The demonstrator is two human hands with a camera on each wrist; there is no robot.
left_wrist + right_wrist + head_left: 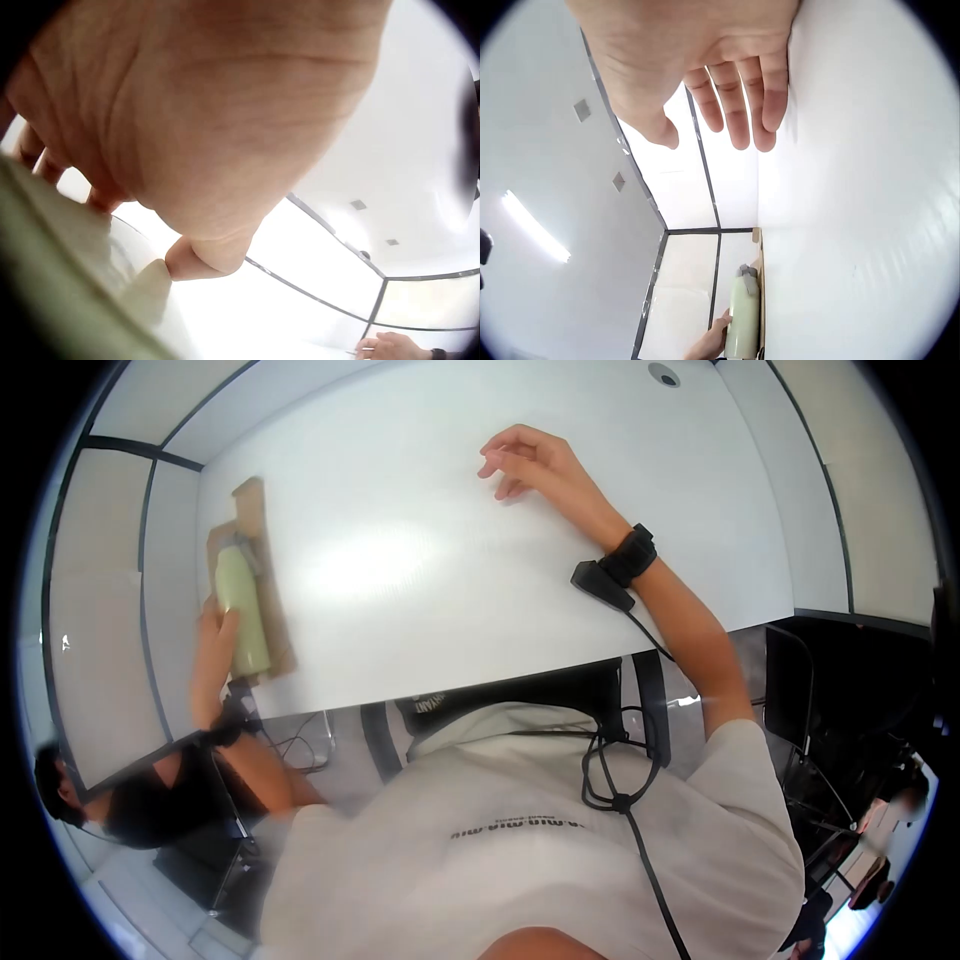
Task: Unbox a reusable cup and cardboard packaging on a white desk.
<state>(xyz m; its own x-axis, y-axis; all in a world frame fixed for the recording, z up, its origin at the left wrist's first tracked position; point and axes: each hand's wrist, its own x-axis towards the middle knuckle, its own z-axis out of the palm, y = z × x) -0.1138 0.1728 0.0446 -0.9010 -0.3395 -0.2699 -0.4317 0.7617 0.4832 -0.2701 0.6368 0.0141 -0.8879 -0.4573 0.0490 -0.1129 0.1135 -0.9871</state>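
A light green bottle (240,605) with a grey lid (236,544) lies along the left side of the white table, its lid toward the far side. My left hand (214,645) grips the bottle's body from its left, thumb on the near face. Brown cardboard (249,508) shows beneath and beyond the bottle. In the left wrist view, the palm (202,105) fills the top, with the blurred green bottle (45,262) at lower left. My right hand (532,463) holds nothing; its fingers are relaxed, side edge at the tabletop in the right wrist view.
Pale partition panels (100,540) border the white table (420,590). A round grommet (664,375) sits at its far right. A black cable (640,860) runs down the person's shirt. Another person (150,800) is at lower left, and a black chair (790,680) stands at right.
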